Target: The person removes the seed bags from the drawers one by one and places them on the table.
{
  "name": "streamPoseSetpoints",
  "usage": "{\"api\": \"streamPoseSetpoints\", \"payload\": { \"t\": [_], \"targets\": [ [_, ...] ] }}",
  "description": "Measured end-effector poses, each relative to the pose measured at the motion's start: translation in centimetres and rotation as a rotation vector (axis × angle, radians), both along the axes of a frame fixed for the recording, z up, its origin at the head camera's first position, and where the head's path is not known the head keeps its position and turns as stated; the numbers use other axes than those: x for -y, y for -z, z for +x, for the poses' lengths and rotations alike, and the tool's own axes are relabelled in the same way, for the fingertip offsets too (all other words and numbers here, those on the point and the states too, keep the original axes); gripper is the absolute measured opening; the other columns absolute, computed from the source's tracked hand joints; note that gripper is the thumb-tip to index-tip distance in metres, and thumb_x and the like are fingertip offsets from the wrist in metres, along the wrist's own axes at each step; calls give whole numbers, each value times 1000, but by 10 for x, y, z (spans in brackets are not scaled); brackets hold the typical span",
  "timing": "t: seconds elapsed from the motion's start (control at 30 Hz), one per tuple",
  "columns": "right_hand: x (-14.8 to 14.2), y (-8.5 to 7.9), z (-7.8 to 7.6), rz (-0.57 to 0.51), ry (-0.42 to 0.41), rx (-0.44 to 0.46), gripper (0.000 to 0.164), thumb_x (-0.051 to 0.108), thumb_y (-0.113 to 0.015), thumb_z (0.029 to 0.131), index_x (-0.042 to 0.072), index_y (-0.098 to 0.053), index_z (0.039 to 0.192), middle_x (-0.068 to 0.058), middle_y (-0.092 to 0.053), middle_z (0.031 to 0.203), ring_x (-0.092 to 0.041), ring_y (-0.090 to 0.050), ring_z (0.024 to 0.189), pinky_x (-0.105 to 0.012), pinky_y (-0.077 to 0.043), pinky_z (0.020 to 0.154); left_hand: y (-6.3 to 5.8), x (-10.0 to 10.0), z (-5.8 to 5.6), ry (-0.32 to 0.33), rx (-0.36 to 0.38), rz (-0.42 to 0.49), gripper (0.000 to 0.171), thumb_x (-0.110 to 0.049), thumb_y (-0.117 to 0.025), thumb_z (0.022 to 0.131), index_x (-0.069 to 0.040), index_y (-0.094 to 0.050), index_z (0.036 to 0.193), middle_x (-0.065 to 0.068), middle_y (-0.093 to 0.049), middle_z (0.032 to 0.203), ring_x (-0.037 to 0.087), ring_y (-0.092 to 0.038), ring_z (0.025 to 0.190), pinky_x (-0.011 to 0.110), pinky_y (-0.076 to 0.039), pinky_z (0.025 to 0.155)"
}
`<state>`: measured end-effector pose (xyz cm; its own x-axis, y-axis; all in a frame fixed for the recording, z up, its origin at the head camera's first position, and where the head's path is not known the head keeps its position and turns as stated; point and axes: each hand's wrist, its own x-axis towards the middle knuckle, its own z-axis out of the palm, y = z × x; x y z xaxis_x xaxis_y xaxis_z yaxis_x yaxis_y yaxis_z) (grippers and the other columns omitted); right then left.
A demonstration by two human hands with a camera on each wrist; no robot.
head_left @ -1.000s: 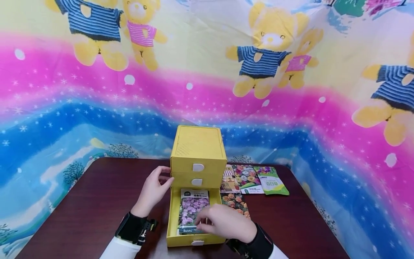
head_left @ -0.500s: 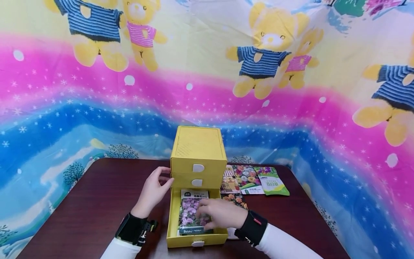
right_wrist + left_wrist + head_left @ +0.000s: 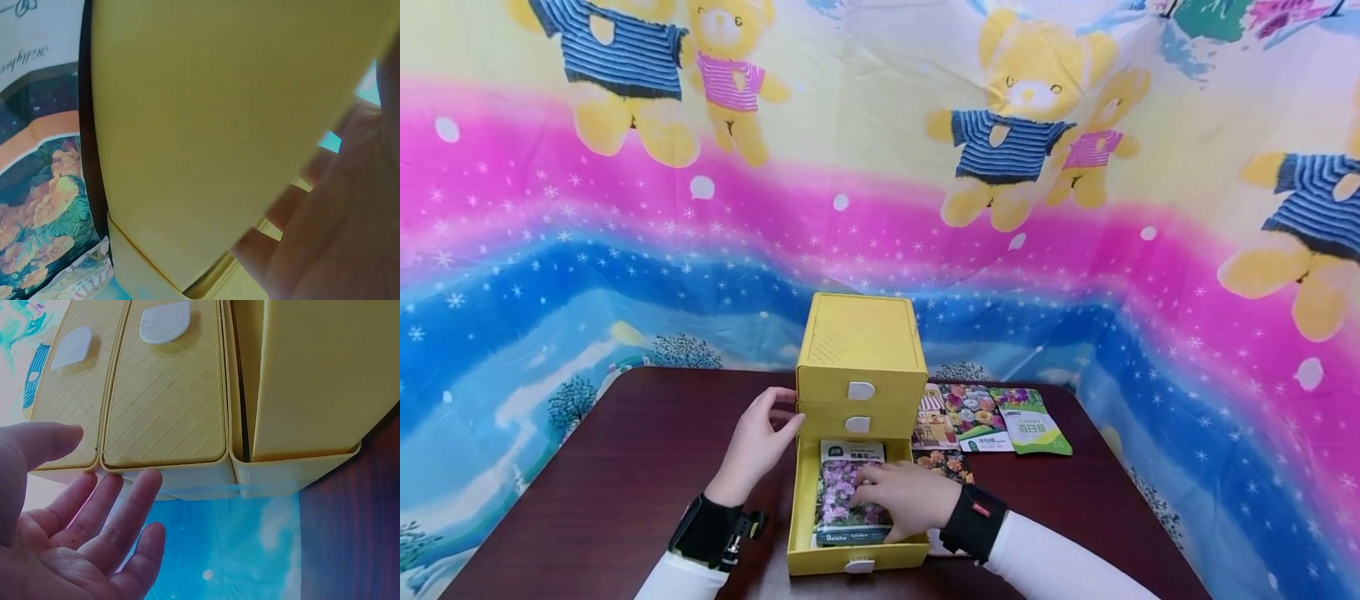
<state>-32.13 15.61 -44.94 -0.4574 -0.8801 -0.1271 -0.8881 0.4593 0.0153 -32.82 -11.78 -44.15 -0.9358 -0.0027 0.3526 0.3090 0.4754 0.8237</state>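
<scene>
A yellow drawer cabinet [image 3: 861, 333] stands on the table, its bottom drawer [image 3: 803, 508] pulled out. In that drawer lies a seed packet [image 3: 842, 492] with pink-purple flowers. My right hand [image 3: 913, 496] is over the packet's right side, fingers bent and spread, thumb near the drawer's front right corner. In the right wrist view the drawer wall [image 3: 206, 125] hides the fingertips. My left hand [image 3: 756, 442] rests its fingertips against the cabinet's left side. The left wrist view shows those fingers [image 3: 134, 509] loosely extended at the edge of the closed middle drawer [image 3: 169, 394].
Right of the cabinet lie several seed packets, among them a green one [image 3: 1030, 421], one with mixed blooms [image 3: 976, 415] and one with a striped awning [image 3: 932, 421]. An orange-flower packet [image 3: 47, 206] lies close beside the open drawer. A printed cloth [image 3: 850, 167] hangs behind the table.
My right hand has swung its wrist up and to the right and lowered its fingers toward the packet, with the thumb now near the drawer's front corner. The left hand has stayed put.
</scene>
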Motion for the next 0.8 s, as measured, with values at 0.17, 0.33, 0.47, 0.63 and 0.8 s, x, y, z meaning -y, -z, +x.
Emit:
{"api": "streamPoseSetpoints", "payload": {
  "t": [0.17,0.33,0.47,0.63,0.8],
  "targets": [
    [4,3,0,26,7,-26,59,43,-89,80,30,-64,131,2,-54,149,-16,-61,128,-42,-54,102,0,-1,0,-5,16,-1,34,-14,-70,99,-9,-60,131,13,-62,132,28,-70,106,39,-58,84],
    [7,7,-1,46,12,-55,59,47,-89,79,30,-63,129,3,-55,147,-14,-62,125,-39,-55,101,-1,-1,0,-7,22,-2,34,-14,-70,99,-9,-60,131,13,-62,132,28,-70,106,39,-58,84],
    [8,11,-1,55,2,-81,59,49,-87,80,29,-61,130,3,-55,145,-13,-62,123,-33,-56,99,-1,-1,0,-6,9,-1,34,-13,-70,98,-8,-61,130,13,-63,131,28,-71,106,40,-58,85],
    [8,11,-2,57,5,-73,60,48,-85,83,26,-60,133,0,-55,145,-11,-64,118,-26,-56,95,0,-1,0,-6,-12,-6,34,-13,-71,98,-9,-61,131,12,-63,132,27,-71,105,38,-58,85],
    [8,9,-1,16,27,19,48,36,-81,89,25,-63,132,3,-58,137,1,-59,88,-13,-49,72,0,-1,0,-8,-15,-6,35,-13,-70,99,-11,-60,132,11,-62,133,26,-70,106,36,-58,85]
  ]
}}
